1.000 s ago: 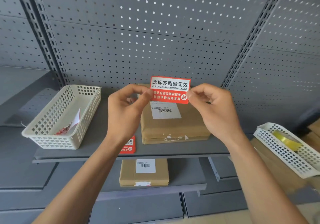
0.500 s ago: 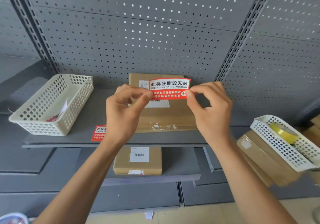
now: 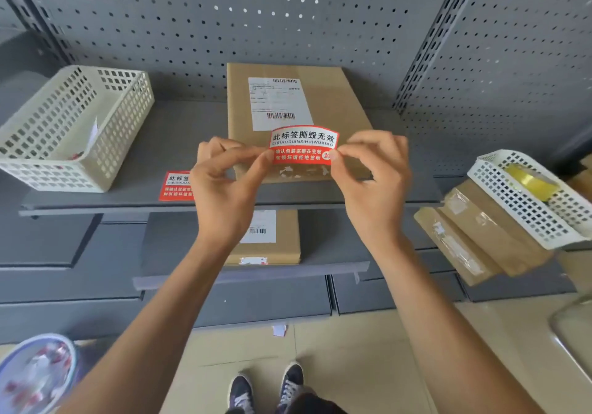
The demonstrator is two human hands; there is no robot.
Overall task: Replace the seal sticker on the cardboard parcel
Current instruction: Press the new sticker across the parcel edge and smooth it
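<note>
You hold the new sticker (image 3: pixel 302 145) stretched between both hands, left hand (image 3: pixel 224 186) pinching its left edge, right hand (image 3: pixel 371 173) pinching its right edge, each between thumb and forefinger. Held taut like that it keeps flat and stays off your skin; it bows slightly upward in the middle. Which face carries the glue cannot be told from here.

The sticker hangs just above the front edge of the parcel (image 3: pixel 298 118), which lies flat on the upper shelf (image 3: pixel 128 202) with its shipping label (image 3: pixel 277 102) facing up. On the parcel's front face, white torn scraps (image 3: pixel 298 171) mark the spot to cover, so you appear lined up to fold the sticker over that edge.

A spare sticker (image 3: pixel 176 186) lies on the shelf to the left, partly behind your left hand. The white basket (image 3: pixel 105 144) further left holds some paper scraps. A second parcel (image 3: pixel 272 237) sits on the lower shelf. To the right, another basket (image 3: pixel 525 208) holds a yellow tape roll (image 3: pixel 531 183).

Likely risk: one corner touching down early and creasing.
</note>
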